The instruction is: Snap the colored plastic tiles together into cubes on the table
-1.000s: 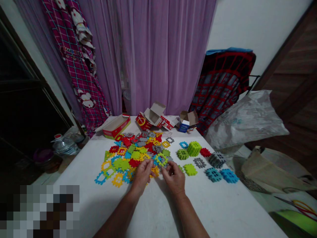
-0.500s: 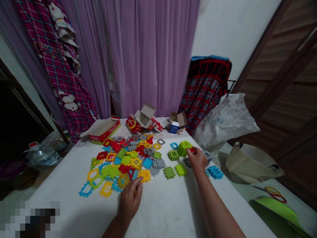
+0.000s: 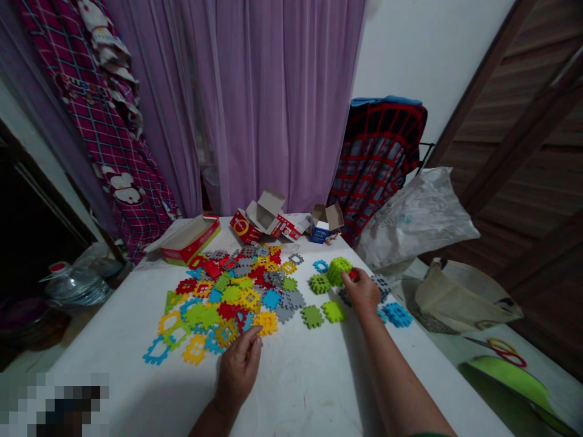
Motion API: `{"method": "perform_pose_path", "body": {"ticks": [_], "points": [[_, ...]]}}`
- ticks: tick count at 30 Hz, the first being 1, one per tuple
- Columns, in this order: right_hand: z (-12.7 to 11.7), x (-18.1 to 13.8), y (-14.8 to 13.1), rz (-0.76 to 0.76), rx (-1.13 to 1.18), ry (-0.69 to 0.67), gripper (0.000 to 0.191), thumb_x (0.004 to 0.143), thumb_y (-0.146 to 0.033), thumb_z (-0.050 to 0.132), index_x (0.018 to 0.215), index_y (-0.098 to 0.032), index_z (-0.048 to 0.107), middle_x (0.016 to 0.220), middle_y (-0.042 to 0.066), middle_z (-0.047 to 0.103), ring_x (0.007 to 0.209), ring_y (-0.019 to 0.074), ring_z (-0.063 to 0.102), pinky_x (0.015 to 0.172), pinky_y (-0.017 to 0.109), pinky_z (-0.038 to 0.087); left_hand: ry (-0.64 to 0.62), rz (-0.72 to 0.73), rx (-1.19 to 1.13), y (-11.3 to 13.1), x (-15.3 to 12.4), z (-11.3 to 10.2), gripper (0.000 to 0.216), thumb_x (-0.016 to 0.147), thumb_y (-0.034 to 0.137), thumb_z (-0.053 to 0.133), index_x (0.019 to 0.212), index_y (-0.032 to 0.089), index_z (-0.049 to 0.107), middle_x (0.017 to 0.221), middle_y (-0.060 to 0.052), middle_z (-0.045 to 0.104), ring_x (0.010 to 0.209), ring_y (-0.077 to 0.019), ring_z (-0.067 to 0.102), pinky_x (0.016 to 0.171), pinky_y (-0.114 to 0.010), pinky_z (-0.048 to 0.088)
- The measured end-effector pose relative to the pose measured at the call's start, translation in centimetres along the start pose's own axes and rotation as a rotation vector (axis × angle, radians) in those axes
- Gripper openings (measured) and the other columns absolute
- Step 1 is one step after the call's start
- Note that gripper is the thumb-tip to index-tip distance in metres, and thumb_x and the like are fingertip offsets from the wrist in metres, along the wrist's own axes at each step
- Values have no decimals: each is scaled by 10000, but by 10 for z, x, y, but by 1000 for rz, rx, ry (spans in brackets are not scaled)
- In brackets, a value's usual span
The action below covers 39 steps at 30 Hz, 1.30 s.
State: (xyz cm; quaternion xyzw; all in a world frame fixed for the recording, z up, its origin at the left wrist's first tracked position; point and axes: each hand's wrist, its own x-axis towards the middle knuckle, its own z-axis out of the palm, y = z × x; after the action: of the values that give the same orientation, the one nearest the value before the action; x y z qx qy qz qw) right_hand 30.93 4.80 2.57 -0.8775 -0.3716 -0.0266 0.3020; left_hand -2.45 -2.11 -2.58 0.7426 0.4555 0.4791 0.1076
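My right hand (image 3: 364, 292) is closed at the right side of a stack of light-green notched plastic tiles (image 3: 338, 271), its fingertips against the stack. A bit of red (image 3: 353, 275) shows behind the fingers, mostly hidden. Over the table, my left hand (image 3: 239, 364) is curled with thumb and fingers together; a speck of yellow shows between them, too small to name. Just beyond it lies a yellow tile (image 3: 266, 323) at the near edge of a mixed pile of tiles (image 3: 228, 294). Two loose green tiles (image 3: 312, 316) (image 3: 334, 311) and a darker green stack (image 3: 319, 283) sit left of my right hand.
Blue tiles (image 3: 397, 315) and grey tiles (image 3: 381, 286) lie right of my right hand, partly behind it. Opened cartons (image 3: 191, 241) (image 3: 262, 221) (image 3: 324, 226) line the table's far edge. Scissors (image 3: 503, 352) and a beige bag (image 3: 460, 297) are beyond the right edge.
The view has shifted slightly. My right hand stays at the light-green stack, and my left hand keeps almost the same place and shape.
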Motion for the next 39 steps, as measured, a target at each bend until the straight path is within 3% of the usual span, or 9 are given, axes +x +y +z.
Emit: {"method": "perform_pose_path", "body": {"ticks": [13, 18, 24, 28, 34, 39], "points": [[-2, -1, 0, 10, 27, -38, 512, 791, -529, 581, 1175, -203, 670, 860, 65, 728, 783, 248, 654, 643, 302, 401, -40, -47, -14, -4, -2, 2, 315, 946, 388, 453, 1075, 204, 673, 815, -56, 749, 737, -147, 723, 690, -216, 593], [-5, -9, 4, 18, 102, 22, 506, 763, -503, 584, 1153, -196, 685, 815, 72, 720, 738, 243, 641, 628, 298, 390, -51, -80, -37, -7, -3, 3, 318, 939, 401, 456, 1072, 214, 677, 821, -56, 746, 722, -148, 718, 670, -216, 591], [8, -60, -1, -92, 442, 102, 522, 765, -554, 479, 966, -148, 737, 649, 51, 667, 616, 200, 609, 586, 280, 404, -45, -104, -31, -5, -1, 5, 290, 942, 348, 449, 1070, 215, 673, 874, -58, 753, 758, -146, 718, 691, -221, 587], [19, -101, -18, -189, 583, 37, 520, 778, -576, 480, 881, -143, 749, 580, 35, 639, 527, 169, 572, 544, 265, 412, -44, -86, 5, 1, 6, 2, 266, 936, 300, 448, 1055, 221, 672, 900, -53, 756, 771, -139, 715, 712, -221, 580], [28, -135, -35, -370, 691, -26, 438, 812, -511, 523, 883, -141, 747, 592, 32, 664, 483, 137, 564, 512, 233, 436, 40, -125, 80, -11, 15, -20, 220, 926, 294, 478, 1024, 235, 666, 855, -31, 739, 778, -136, 698, 729, -223, 561], [38, -153, -30, -505, 706, -37, 353, 831, -459, 549, 864, -165, 743, 700, 59, 725, 529, 135, 615, 538, 219, 487, 80, -164, 258, -55, 34, -63, 217, 914, 283, 479, 991, 233, 676, 922, -37, 729, 885, -169, 679, 838, -292, 541]]}}
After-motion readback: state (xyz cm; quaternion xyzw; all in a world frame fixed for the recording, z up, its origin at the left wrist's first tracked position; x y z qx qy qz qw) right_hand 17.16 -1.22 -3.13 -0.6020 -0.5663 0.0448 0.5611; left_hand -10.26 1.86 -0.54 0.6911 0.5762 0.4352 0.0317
